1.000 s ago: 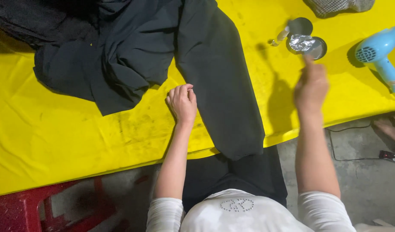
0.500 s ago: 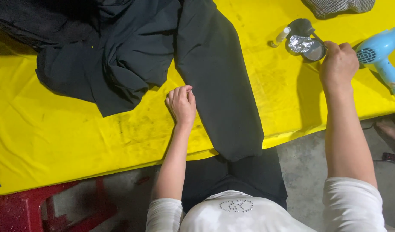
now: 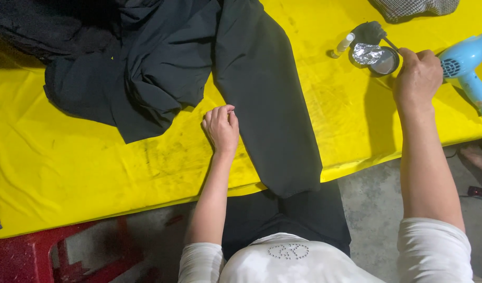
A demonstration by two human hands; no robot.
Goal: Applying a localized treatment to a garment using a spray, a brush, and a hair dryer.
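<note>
White short-sleeved top with a studded emblem.

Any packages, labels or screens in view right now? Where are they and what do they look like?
No screens or signs.
Small bottle: white, slim, lying on the yellow table cover left of the round dish.
Crumpled foil: silver, in that dish, near the right hand.
Hair dryer: blue, far right, a small pale label on its handle.

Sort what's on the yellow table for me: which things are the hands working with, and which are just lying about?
In use:
left hand on the dark trousers
right hand holding a small brush over the foil-lined dish

Lying about:
blue hair dryer
small white bottle
checked cloth
red stool
</note>
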